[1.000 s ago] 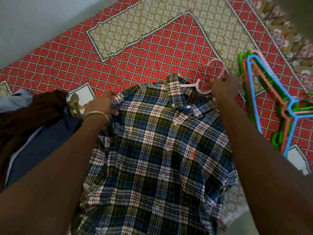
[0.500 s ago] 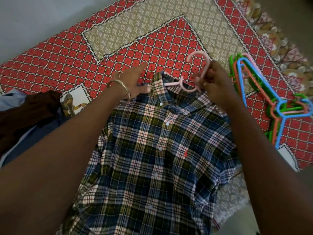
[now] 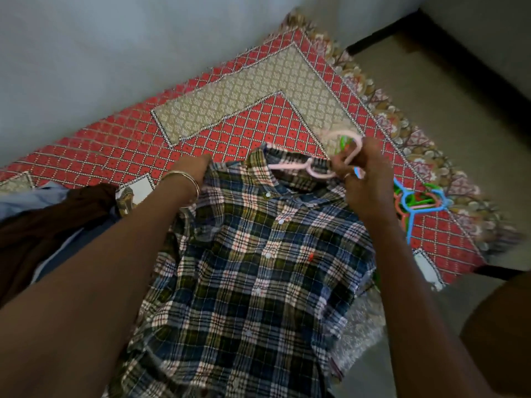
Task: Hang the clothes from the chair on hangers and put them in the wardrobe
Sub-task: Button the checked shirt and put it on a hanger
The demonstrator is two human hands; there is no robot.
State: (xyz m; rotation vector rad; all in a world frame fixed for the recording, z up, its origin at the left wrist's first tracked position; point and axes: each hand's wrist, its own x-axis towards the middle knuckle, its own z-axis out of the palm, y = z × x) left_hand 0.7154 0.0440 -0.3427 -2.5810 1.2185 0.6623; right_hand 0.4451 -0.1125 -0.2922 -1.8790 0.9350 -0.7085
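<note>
A blue, green and white plaid shirt (image 3: pixel 258 268) hangs buttoned on a pink hanger (image 3: pixel 301 167), whose arm shows inside the collar. My right hand (image 3: pixel 362 179) grips the hanger at the base of its hook. My left hand (image 3: pixel 195 170), with a metal bangle on the wrist, pinches the shirt's left shoulder beside the collar; its fingertips are hidden behind the cloth. The shirt is lifted above a red patterned bedspread (image 3: pixel 235 133).
A heap of blue, green and orange hangers (image 3: pixel 416 199) lies on the bedspread to the right. Dark brown and blue clothes (image 3: pixel 57 222) are piled at the left. A pale wall runs behind the bed, and floor shows at the right.
The shirt on its hanger has risen off the bedspread and shifted right. The view has pulled back and tilted. My left hand moved from beside the collar to pinching the left shoulder.
</note>
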